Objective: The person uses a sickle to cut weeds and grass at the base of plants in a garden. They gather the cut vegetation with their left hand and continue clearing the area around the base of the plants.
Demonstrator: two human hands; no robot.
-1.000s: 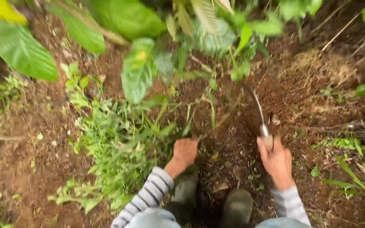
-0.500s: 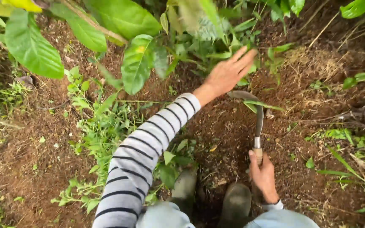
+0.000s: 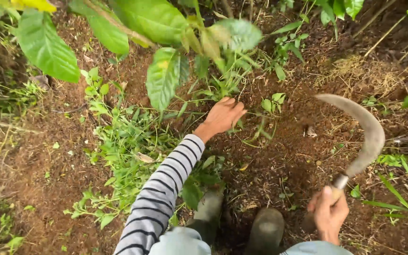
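My left hand (image 3: pixel 223 115), in a striped sleeve, reaches forward and closes around a clump of green weeds (image 3: pixel 225 87) at the base of a leafy plant. My right hand (image 3: pixel 329 212) grips the wooden handle of a curved sickle (image 3: pixel 362 134), whose blade arcs up and to the left above bare brown soil. The blade is apart from the weeds and from my left hand.
Large green leaves (image 3: pixel 161 78) hang over the top of the view. A heap of cut weeds (image 3: pixel 123 156) lies left of my arm. My two rubber boots (image 3: pixel 265 229) stand at the bottom on dug soil. Dry grass (image 3: pixel 355 68) lies at upper right.
My left hand has pulled back from the far foliage and closed on the weed clump. My right hand has swung the sickle out to the right, with the blade raised.
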